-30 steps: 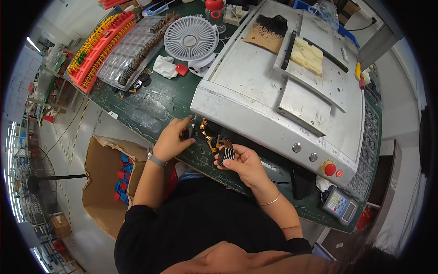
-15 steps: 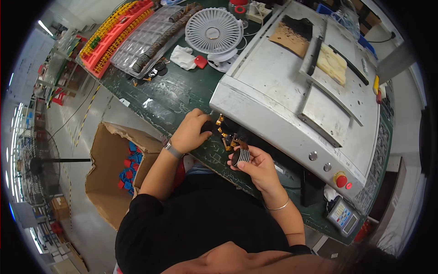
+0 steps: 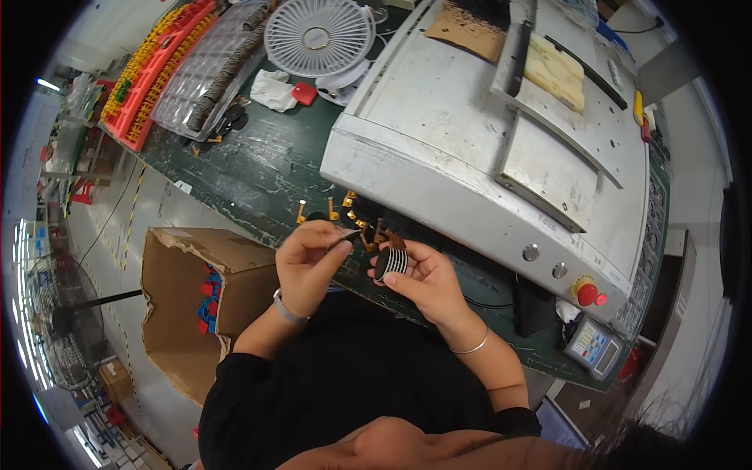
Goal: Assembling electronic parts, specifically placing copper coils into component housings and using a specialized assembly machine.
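And here we are, both hands in play at the near edge of the green bench [image 3: 258,160]! The left hand [image 3: 305,262] has its fingers [image 3: 332,258] pinched narrow, thumb against forefinger, on a thin dark piece [image 3: 346,238], held just beside the other hand. Over to the right hand [image 3: 431,288], and it's a curled grip, thumb in front, around a short stack of dark round pieces with pale edges [image 3: 393,263], tilted, its flat dark end facing left; the two hands stand close but apart. Just beyond them, small gold-coloured parts [image 3: 333,209] are scattered on the bench, with a dark disc [image 3: 316,217] lying near the left hand. Looming ahead is the big silver-grey machine [image 3: 415,160], a red push button [image 3: 586,294] on its front, a yellowish block [image 3: 554,72] resting on a plate up top. At its near right corner sits a grey keypad unit [image 3: 594,346]. Up on the left, a white fan [image 3: 316,37], a crumpled white tissue [image 3: 272,91] with a red piece [image 3: 304,94] just beside it, clear plastic trays [image 3: 184,94], and a red rack [image 3: 129,117] lined with yellow bits. Below on the floor side, an open cardboard box [image 3: 168,329] holds blue and red pieces [image 3: 208,304]
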{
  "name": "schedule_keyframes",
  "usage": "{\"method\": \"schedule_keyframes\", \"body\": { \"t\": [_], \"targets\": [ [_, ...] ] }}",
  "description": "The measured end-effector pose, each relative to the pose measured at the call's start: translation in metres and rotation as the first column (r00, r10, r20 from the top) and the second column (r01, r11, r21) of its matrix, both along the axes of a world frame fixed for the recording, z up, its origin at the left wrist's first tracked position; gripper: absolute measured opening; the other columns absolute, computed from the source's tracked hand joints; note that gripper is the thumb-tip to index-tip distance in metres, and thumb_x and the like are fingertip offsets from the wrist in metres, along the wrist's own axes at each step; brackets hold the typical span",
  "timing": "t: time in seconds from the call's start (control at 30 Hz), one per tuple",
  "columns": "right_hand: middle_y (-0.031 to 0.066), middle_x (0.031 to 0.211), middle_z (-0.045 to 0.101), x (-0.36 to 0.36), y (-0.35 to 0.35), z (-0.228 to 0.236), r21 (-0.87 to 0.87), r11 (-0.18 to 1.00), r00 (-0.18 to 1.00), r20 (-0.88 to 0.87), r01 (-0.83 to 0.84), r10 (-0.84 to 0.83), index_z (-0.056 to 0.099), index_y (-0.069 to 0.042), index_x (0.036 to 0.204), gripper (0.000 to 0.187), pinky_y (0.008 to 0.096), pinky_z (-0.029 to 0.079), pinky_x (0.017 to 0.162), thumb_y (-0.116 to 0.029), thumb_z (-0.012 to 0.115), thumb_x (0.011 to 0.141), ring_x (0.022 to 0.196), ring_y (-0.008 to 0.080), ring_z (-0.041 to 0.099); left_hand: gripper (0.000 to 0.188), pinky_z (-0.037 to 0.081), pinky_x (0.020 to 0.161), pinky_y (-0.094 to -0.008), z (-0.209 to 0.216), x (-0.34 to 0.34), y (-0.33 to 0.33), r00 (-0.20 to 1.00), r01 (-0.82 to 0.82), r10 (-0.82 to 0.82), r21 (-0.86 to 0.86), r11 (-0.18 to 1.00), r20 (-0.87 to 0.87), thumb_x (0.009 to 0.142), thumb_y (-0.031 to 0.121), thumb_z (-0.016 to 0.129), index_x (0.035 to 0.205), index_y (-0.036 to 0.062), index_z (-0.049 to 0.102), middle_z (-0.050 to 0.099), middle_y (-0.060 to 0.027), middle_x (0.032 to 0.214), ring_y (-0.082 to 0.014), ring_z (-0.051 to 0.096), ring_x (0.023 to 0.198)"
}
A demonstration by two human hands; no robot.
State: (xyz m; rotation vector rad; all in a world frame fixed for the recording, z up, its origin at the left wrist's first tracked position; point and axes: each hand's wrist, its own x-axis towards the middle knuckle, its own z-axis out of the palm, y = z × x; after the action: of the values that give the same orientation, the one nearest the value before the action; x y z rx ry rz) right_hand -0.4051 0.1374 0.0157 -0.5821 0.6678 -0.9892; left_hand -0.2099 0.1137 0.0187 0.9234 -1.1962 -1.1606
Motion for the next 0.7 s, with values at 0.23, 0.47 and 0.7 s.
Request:
{"method": "schedule_keyframes", "body": {
  "t": [0.23,0.47,0.7],
  "targets": [
    [0.0113,0.124,0.057,0.002,0.002,-0.004,-0.074,0.987,0.989,0.053,0.145,-0.141,0.048,0.004,0.127,0.043,0.0304,0.047,0.098,0.007,0.062,0.086,0.113,0.0153,0.056,0.024,0.043,0.102,-0.0455,-0.005,-0.027,0.01,0.935,0.242,-0.142,-0.295,0.924,0.324,0.08,-0.012,0.064,0.102,-0.0025,0.063,0.063,-0.0202,0.113,-0.0331,0.062,0.11],
    [0.0072,0.118,0.06,-0.001,0.003,-0.002,0.08,0.997,0.975,0.223,-0.017,-0.001,0.047,0.002,0.132,0.048,0.0282,0.05,0.093,0.004,0.062,0.087,0.107,0.0124,0.059,0.034,0.017,0.113,-0.0562,-0.015,-0.019,0.008,0.879,0.397,-0.225,-0.383,0.834,0.421,0.091,0.003,0.045,0.123,-0.0023,0.055,0.053,-0.0253,0.131,-0.0396,0.045,0.129],
    [0.0055,0.114,0.061,-0.003,0.002,-0.005,0.088,0.995,0.968,0.251,-0.042,0.019,0.047,0.002,0.132,0.05,0.026,0.052,0.088,0.001,0.065,0.086,0.1,0.0103,0.06,0.033,0.002,0.113,-0.06,-0.015,-0.017,0.002,0.883,0.431,-0.284,-0.408,0.805,0.373,0.089,0.0,0.044,0.12,-0.0016,0.055,0.054,-0.0228,0.13,-0.0384,0.043,0.132]
  ]
}}
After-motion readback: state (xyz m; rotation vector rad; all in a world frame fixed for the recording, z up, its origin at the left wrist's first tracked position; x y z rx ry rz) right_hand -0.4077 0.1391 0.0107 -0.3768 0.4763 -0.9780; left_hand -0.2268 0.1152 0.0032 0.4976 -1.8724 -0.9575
